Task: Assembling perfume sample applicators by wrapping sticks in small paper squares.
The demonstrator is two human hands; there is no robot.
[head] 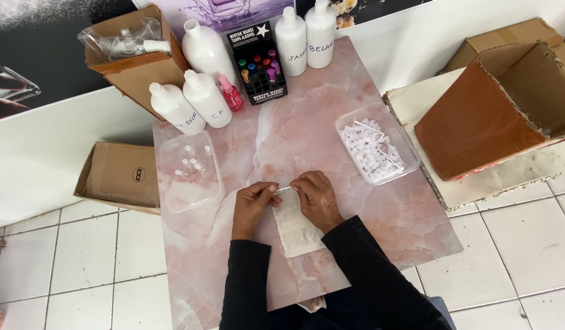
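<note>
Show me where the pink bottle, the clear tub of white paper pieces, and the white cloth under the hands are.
pink bottle point(231, 96), head view, on its body.
clear tub point(348, 121), head view, on its near-left rim.
white cloth point(296, 231), head view, on its middle, between the wrists.

Long black sleeves are worn on both arms, reaching to the wrists. The left hand point(253, 200) and right hand point(317, 197) are left bare; no rings or watch can be made out.
</note>
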